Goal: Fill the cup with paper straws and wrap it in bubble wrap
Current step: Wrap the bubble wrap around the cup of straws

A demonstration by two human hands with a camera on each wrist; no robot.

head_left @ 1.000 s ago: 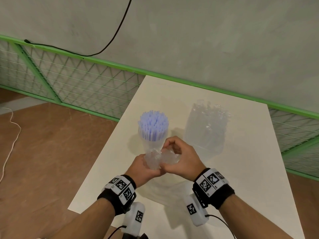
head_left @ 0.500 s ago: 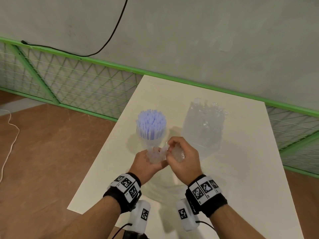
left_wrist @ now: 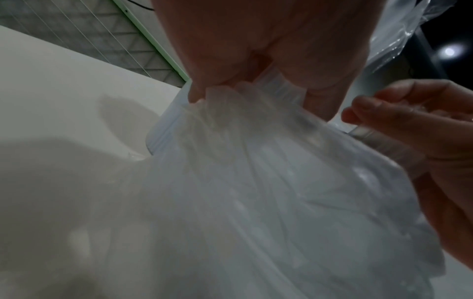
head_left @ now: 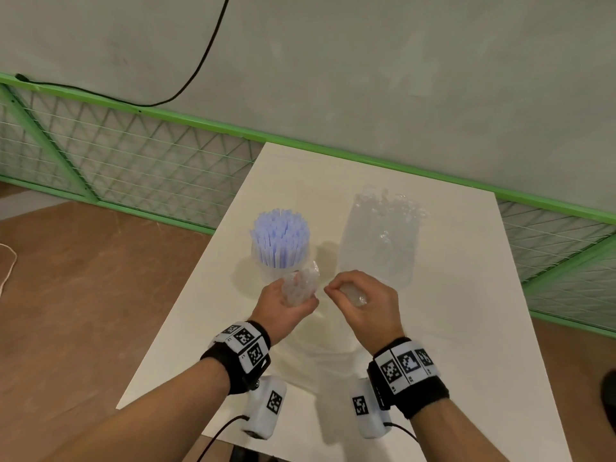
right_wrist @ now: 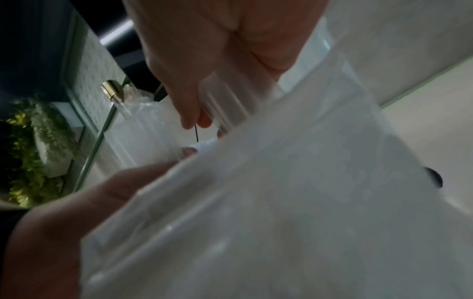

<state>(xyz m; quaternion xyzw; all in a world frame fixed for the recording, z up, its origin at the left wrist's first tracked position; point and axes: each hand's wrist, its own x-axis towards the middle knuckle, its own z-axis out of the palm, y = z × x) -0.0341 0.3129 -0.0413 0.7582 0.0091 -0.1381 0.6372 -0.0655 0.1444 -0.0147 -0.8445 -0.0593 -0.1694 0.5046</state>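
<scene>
A clear cup (head_left: 266, 268) packed with pale blue paper straws (head_left: 281, 236) stands upright on the white table (head_left: 466, 311). Just in front of it, my left hand (head_left: 283, 306) grips a bunched end of a clear bubble wrap sheet (head_left: 300, 286). My right hand (head_left: 361, 303), a little to the right, pinches another part of the same sheet. In the left wrist view the bubble wrap (left_wrist: 281, 192) hangs down from my curled fingers (left_wrist: 320, 66). In the right wrist view the bubble wrap (right_wrist: 281, 202) fills the frame, blurred.
An upright bundle of crumpled bubble wrap (head_left: 380, 238) stands right of the cup; what it holds is hidden. The table's left edge (head_left: 186, 288) drops to a wooden floor. A green mesh fence (head_left: 133, 168) and a wall lie behind.
My hands were pressed together on the bunched wrap; now they have drawn apart sideways, each keeping hold of the sheet. The cup and the bundle stay put.
</scene>
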